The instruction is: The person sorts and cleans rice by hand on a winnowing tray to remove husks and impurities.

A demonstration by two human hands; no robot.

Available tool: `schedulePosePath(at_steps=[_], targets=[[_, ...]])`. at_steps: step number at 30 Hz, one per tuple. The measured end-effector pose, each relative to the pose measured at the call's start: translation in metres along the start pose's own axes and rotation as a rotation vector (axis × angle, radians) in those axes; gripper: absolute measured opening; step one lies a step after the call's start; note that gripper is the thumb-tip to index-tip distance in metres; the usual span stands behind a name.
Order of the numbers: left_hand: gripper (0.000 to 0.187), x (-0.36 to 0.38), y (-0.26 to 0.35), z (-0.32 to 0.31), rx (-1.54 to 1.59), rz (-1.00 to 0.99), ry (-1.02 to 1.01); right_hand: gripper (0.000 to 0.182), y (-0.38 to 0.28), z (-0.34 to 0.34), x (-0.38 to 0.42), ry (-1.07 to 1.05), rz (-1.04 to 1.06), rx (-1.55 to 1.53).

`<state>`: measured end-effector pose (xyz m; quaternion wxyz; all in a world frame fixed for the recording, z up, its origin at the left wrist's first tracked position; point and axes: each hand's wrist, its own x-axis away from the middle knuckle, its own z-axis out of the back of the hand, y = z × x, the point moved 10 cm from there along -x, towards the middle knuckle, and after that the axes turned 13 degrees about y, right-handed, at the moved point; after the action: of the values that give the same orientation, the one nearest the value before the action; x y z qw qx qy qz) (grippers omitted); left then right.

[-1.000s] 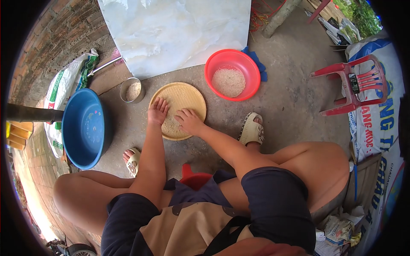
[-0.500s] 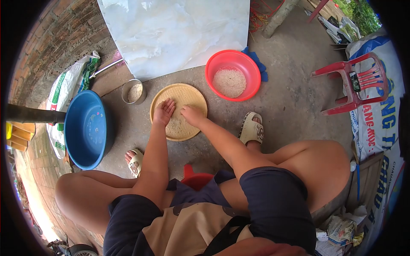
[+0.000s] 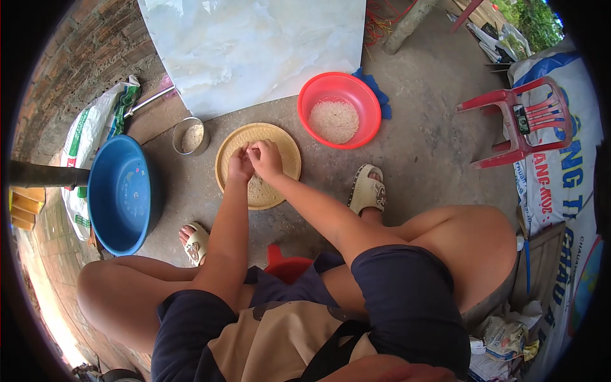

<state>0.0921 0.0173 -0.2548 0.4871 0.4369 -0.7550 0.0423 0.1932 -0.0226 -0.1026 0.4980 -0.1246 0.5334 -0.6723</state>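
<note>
A round woven tray [image 3: 289, 153] rests on the concrete floor between my feet, with pale grains spread on its near part. My left hand [image 3: 240, 164] is over the tray's left half, fingers curled up against the right one. My right hand [image 3: 265, 159] meets it there, its fingers bent and pinched at the left fingertips. Whatever lies between the fingers is too small to make out. Beyond the tray to the right, a red basin [image 3: 370, 121] holds pale grains. A metal bowl [image 3: 180, 141] with some grains stands to the upper left.
A blue basin [image 3: 102, 204] stands on the left beside a white sack [image 3: 75, 143]. A marbled panel [image 3: 254, 51] lies beyond the tray. At the right are a red plastic chair [image 3: 503, 102] and printed sacks [image 3: 554, 191].
My right hand has moved left and up to meet my left hand, whose open fingers have curled in. The whole view has shifted slightly.
</note>
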Motion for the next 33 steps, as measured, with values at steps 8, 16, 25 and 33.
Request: schedulePosePath(at_steps=[8,16,25,33], targets=[[0.032,0.001,0.037,0.013,0.433,-0.087,0.007,0.026,-0.003,-0.006,0.04,-0.247,0.385,0.451],[0.024,0.038,0.066,-0.038,0.618,-0.011,-0.444,0.023,-0.007,-0.035,0.075,-0.56,0.587,0.389],[0.044,0.048,0.05,-0.058,0.393,0.096,-0.503,0.017,0.008,-0.064,0.064,-0.617,0.428,0.363],[0.049,0.038,0.039,-0.038,0.35,0.081,-0.37,0.031,-0.009,-0.051,0.075,-0.525,0.547,0.362]])
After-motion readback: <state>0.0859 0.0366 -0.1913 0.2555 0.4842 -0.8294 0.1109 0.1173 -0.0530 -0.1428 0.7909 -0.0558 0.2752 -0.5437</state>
